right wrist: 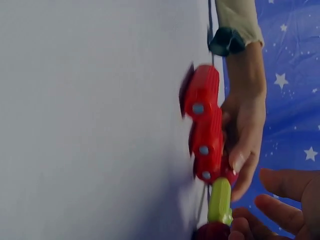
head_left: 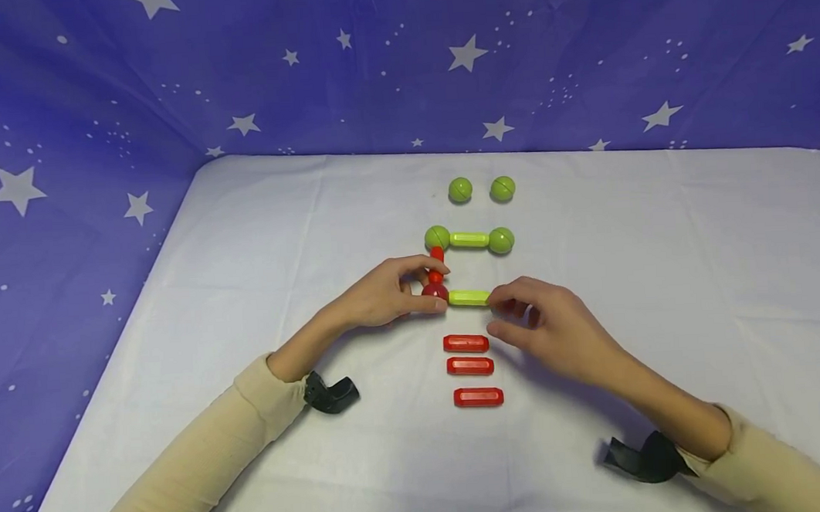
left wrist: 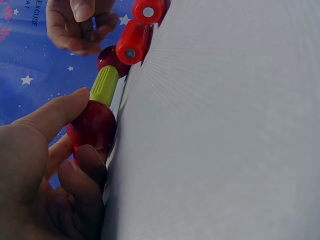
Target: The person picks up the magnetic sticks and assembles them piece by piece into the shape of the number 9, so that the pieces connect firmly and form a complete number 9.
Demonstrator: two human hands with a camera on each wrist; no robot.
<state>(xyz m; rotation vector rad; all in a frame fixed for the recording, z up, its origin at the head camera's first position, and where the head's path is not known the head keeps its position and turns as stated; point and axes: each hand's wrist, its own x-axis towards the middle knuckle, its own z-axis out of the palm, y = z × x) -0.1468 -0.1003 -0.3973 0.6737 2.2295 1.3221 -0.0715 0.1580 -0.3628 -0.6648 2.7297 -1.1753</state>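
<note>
My left hand [head_left: 383,294] holds a dark red ball [left wrist: 92,125] at the near left corner of a ball-and-rod frame, thumb on the near side. Its fingertips lie by a red magnetic rod [head_left: 437,254] running back to a green ball [head_left: 438,237]. From the red ball a yellow-green rod [head_left: 468,298] runs right to a second dark red ball [left wrist: 108,57], mostly covered by fingers in the head view. My right hand [head_left: 563,329] hovers beside that second ball, fingers parted and loosely bent. Another yellow-green rod [head_left: 469,240] joins the rear green ball to a green ball [head_left: 501,240].
Three loose red rods [head_left: 470,366] lie in a column on the near side of the frame. Two loose green balls [head_left: 460,190] sit behind it on the white tablecloth [head_left: 277,240]. A blue starry cloth [head_left: 400,71] hangs around the table.
</note>
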